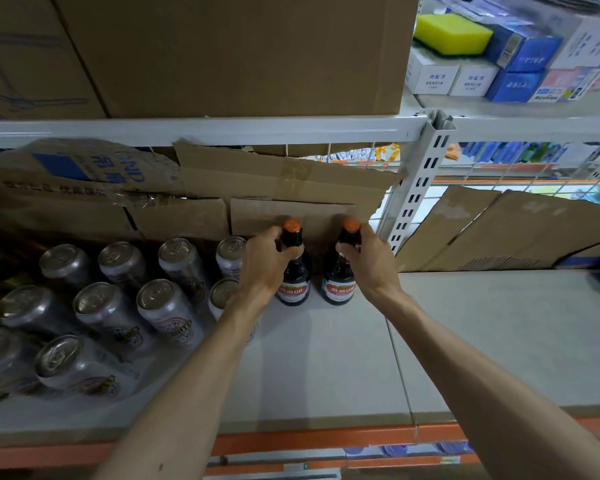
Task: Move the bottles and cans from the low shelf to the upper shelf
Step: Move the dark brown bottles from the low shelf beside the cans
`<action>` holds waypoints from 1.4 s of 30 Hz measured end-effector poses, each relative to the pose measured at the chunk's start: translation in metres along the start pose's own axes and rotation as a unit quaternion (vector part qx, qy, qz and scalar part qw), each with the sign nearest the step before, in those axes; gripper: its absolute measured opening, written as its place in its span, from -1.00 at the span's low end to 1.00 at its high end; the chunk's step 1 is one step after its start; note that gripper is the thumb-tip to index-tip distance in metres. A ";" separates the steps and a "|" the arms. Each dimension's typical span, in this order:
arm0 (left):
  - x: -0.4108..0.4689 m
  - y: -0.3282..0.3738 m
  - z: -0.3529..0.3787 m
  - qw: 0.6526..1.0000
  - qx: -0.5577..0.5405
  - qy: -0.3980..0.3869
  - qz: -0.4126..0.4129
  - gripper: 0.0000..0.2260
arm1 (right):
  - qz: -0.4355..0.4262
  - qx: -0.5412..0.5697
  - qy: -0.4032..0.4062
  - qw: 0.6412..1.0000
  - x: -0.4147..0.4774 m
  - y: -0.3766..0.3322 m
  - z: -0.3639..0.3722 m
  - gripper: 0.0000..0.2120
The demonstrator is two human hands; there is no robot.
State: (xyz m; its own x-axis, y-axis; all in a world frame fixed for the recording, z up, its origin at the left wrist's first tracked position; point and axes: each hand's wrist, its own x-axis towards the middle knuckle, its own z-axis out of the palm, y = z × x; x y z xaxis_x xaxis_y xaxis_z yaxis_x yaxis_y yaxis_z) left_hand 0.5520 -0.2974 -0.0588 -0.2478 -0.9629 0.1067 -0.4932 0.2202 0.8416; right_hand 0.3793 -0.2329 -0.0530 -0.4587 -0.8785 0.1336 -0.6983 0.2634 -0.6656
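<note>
Two dark glass bottles with orange caps and red-and-white labels stand upright side by side on the grey shelf (326,358). My left hand (265,263) is closed around the neck of the left bottle (293,289). My right hand (368,259) grips the neck of the right bottle (338,287). Both bottles stand near the back of the shelf, close to the cardboard. Several silver cans (167,306) stand in rows to the left of the bottles; one can is partly hidden behind my left wrist.
Flattened cardboard (274,188) lines the back of the shelf. A white shelf beam (201,129) runs overhead with large cardboard boxes (222,53) on it. A slotted white upright (420,188) stands right of the bottles. Small boxes and a yellow sponge (452,32) sit at upper right.
</note>
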 end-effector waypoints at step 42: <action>-0.469 -0.078 -0.173 0.920 0.372 -0.119 0.038 -0.34 | -0.027 -0.157 -0.120 0.980 -0.497 -0.090 0.011 -0.57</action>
State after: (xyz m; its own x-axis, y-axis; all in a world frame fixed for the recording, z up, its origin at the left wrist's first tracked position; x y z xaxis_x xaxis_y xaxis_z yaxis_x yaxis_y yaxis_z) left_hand 0.8506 0.1099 -0.0830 -0.4368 -0.8985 -0.0439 -0.8794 0.4162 0.2312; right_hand 0.6762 0.1756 -0.0679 -0.3004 -0.9530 -0.0384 -0.8697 0.2902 -0.3992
